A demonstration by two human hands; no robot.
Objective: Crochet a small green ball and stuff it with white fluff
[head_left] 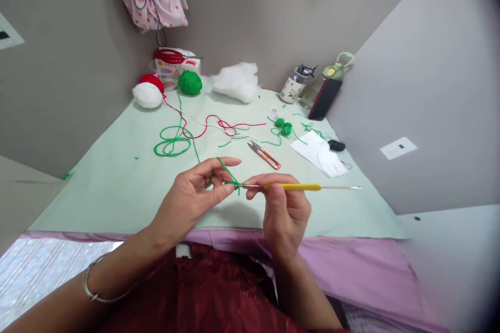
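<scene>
My right hand [287, 210] grips a crochet hook [299, 187] by its yellow handle; one thin metal end points right, the other reaches toward my left fingers. A small green crochet piece [236, 184] is pinched between the thumb and a finger of my left hand [193, 190], at the hook's left tip. Over the raised left index finger runs green yarn [226, 167], slanting down to the piece. Its strand seems to lead back past loose green loops [172, 143] to a green yarn ball [190, 82]. How the yarn sits on the hook is too small to tell.
Orange thread snips [264, 155] lie just beyond my hands. Farther back are a white yarn ball [147, 95], a red yarn ball [153, 82], white stuffing [236, 82] and small green balls [286, 128]. White paper [319, 153], a phone [325, 99] and a pen cup [292, 88] stand or lie right.
</scene>
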